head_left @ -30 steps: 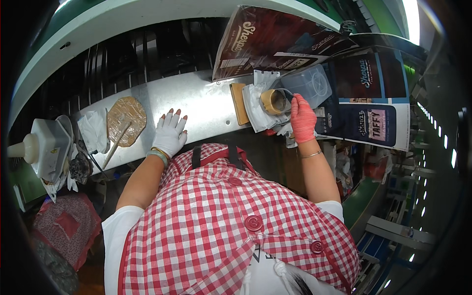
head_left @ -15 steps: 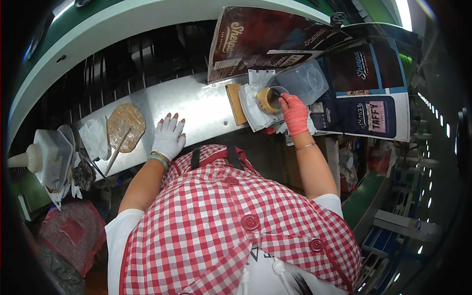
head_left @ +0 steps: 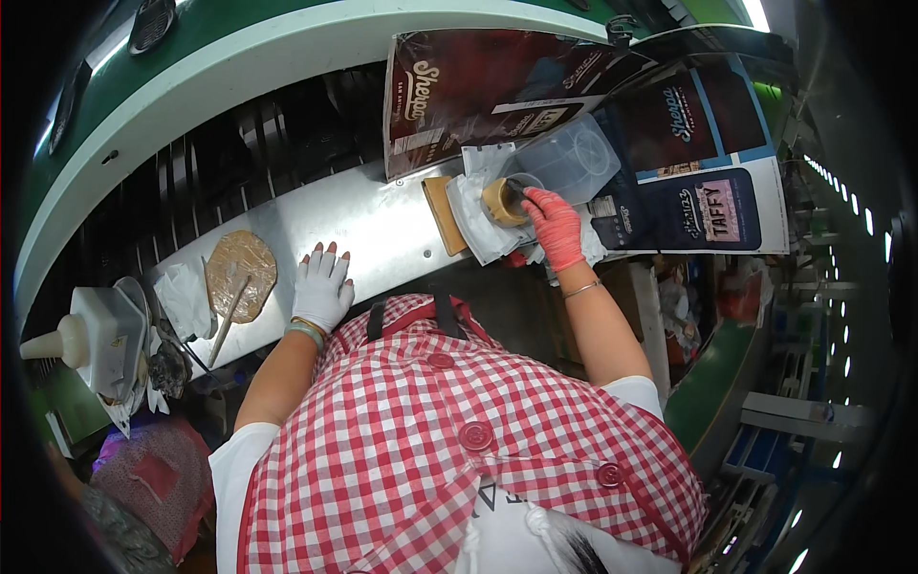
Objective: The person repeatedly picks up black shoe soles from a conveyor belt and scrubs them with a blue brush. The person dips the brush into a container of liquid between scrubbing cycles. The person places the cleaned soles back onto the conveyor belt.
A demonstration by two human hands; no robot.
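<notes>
My left hand [head_left: 322, 290], in a white glove with bare fingertips, lies flat on the metal bench [head_left: 382, 225] with its fingers stretched out and nothing in it. At the right, my right hand [head_left: 557, 230] wears a coral-red glove. Its fingers are closed at the mouth of a tan cup [head_left: 501, 203], around something dark that dips inside and is mostly hidden. The cup rests tilted on crumpled white paper [head_left: 470, 222]. Behind it lies a translucent plastic container [head_left: 572, 161], and left of the paper is a flat tan block [head_left: 442, 215].
Printed cardboard panels [head_left: 492, 91] stand along the back right. Left of my left hand lie a brown plastic-wrapped round piece [head_left: 251, 263], a stick [head_left: 229, 320] and white cloth [head_left: 184, 298]. A white squeeze bottle [head_left: 91, 335] lies farther left. Another person's checked garment [head_left: 163, 478] shows lower left.
The whole view has shifted and turned slightly. Both hands keep almost the same places: the left flat on the bench, the right at the cup's mouth.
</notes>
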